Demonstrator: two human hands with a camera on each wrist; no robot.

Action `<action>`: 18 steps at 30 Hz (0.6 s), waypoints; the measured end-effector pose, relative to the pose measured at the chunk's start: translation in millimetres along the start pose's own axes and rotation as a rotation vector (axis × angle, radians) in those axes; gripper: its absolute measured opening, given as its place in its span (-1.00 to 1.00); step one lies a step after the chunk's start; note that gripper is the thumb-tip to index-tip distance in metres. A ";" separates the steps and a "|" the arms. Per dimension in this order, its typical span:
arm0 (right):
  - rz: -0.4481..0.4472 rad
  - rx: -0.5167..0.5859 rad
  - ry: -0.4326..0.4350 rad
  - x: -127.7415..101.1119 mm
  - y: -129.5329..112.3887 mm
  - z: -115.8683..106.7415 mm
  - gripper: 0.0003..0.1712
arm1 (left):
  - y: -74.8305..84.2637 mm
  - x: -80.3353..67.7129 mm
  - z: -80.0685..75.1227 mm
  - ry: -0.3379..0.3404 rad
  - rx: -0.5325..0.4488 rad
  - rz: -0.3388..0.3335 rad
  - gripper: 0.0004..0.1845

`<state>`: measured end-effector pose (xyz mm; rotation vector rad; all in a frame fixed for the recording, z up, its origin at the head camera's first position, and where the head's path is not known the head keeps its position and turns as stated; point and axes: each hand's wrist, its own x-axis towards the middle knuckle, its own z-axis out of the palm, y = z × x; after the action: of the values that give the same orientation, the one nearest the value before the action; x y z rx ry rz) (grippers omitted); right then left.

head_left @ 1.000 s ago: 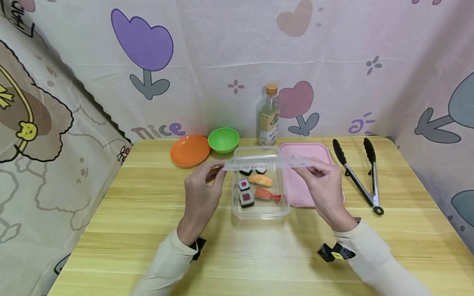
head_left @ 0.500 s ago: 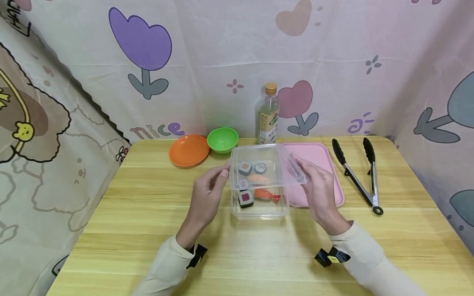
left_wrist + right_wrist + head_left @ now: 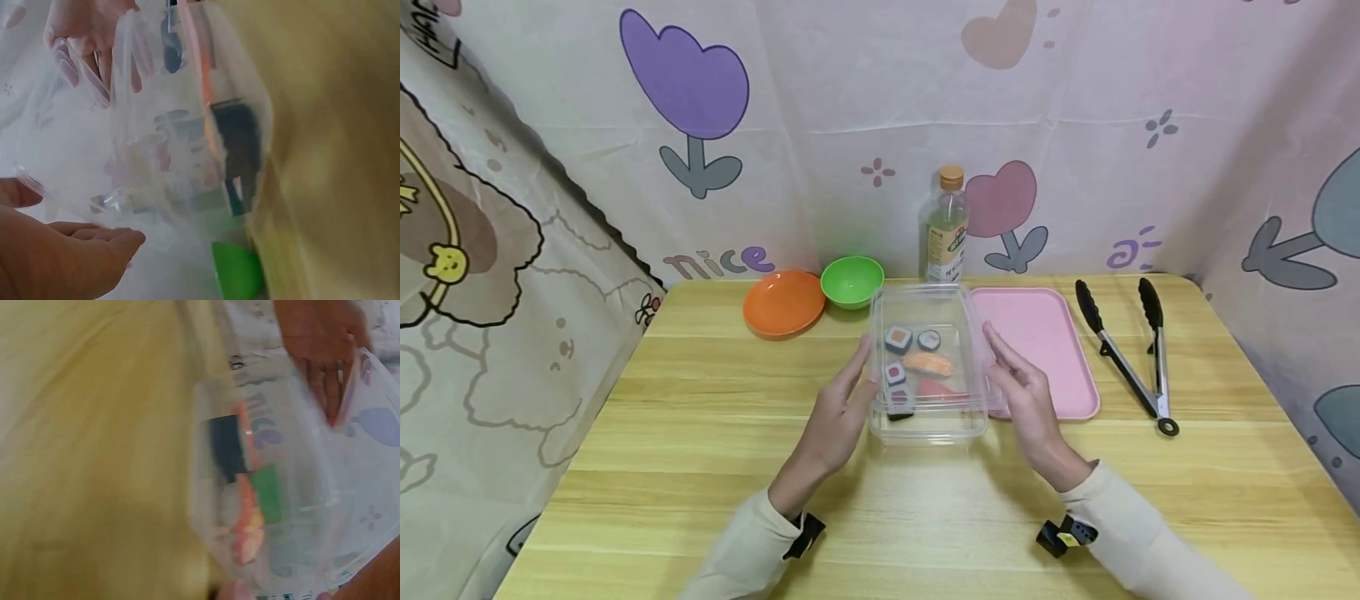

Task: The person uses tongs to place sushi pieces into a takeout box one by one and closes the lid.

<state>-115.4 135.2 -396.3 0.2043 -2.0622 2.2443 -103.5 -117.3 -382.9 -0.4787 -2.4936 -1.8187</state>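
Observation:
A clear plastic box (image 3: 927,427) stands mid-table with toy sushi inside: a maki roll (image 3: 898,340) and an orange nigiri (image 3: 927,363) among several pieces. A clear lid (image 3: 953,327) lies on top of the box. My left hand (image 3: 847,406) is at the box's left side, fingers straight, tips touching the lid's edge. My right hand (image 3: 1021,386) mirrors it on the right side, fingers straight. Neither grips anything. The blurred left wrist view has the box (image 3: 187,144) between my left hand (image 3: 69,250) and right hand (image 3: 87,31). The right wrist view shows the box (image 3: 269,481) too.
On the wooden table (image 3: 700,467), an orange plate (image 3: 783,302) and a green bowl (image 3: 852,282) sit behind the box on the left. A bottle (image 3: 947,225) stands at the back. A pink tray (image 3: 1045,333) and metal tongs (image 3: 1123,354) lie to the right. Cloth walls enclose three sides.
The lid, held up above the box by both hands, came down onto it. Both hands let go and now lie straight-fingered along the box's sides.

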 end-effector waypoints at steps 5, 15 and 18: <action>-0.001 -0.073 -0.047 -4.0 15.0 2.0 -0.26 | -7.7 -2.0 7.2 -0.094 0.010 -0.018 -0.29; 0.062 -0.196 -0.076 -12.5 33.4 8.0 -0.11 | -21.6 -3.7 16.7 -0.125 0.044 -0.076 -0.24; 0.033 -0.213 -0.070 -13.0 36.8 8.5 -0.11 | -23.6 -5.1 18.4 -0.132 0.095 -0.103 -0.27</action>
<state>-107.9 123.9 -433.9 0.2368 -2.3368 2.0420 -101.6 -107.9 -411.6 -0.4903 -2.7261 -1.7456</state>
